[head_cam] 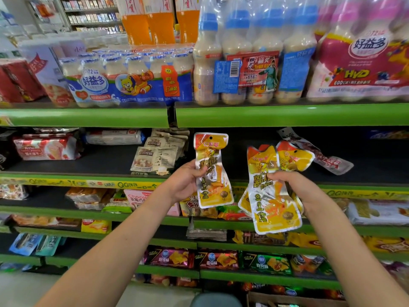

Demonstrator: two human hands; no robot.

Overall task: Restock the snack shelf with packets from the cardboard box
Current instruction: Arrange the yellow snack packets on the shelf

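Cardboard box (294,299): only its top edge shows at the bottom of the view, right of centre, on the floor below the shelving; contents unclear.

Left hand (188,181): raised in front of the shelves, fingers and thumb curled round the left edge of a single yellow snack packet (213,171). Packet upright, hang-hole end on top, printed face toward the camera.

Right hand (287,180): raised level with the left, pinching a fanned bunch of yellow snack packets (273,191) at mid-height. At least three overlap; the front one hangs lowest, and the tops of the rear ones splay to the right. The two hands and their packets are apart, with a gap between them.

Snack shelf (365,173): dark deck with a green front lip, just behind the packets. On its right part one red-and-silver packet (327,160) lies tilted. Further left on the same level stand beige nut packets (155,159) and a red-and-white biscuit pack (46,147).

Shelf above: multipacks of yoghurt-drink bottles (250,60).
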